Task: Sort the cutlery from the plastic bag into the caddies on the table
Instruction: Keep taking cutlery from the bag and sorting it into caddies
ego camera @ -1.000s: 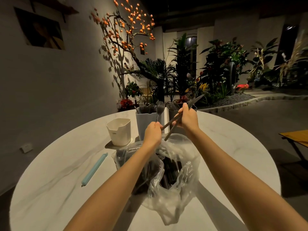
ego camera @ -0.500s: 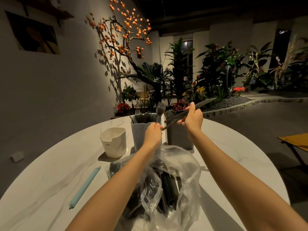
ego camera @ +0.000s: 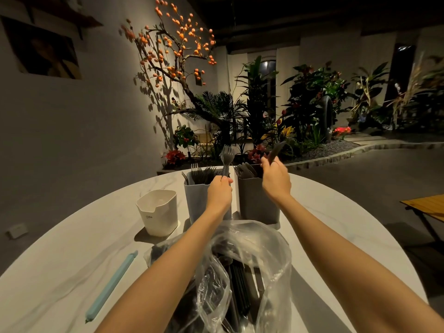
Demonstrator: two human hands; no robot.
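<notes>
The white caddy's (ego camera: 158, 212) inside is hard to read. The left hand (ego camera: 219, 193) pinches a dark plastic fork (ego camera: 226, 156) upright over the light grey caddy (ego camera: 200, 200) of forks. The right hand (ego camera: 275, 179) grips a blurred dark utensil (ego camera: 276, 150) above the dark grey caddy (ego camera: 258, 203). Dim cutlery fills the clear plastic bag (ego camera: 242, 272), cut off below.

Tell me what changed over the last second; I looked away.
The right hand carried its dark utensil from beside the fork to above the dark grey caddy. The left hand still holds the fork over the light grey caddy. The bag stayed.
</notes>
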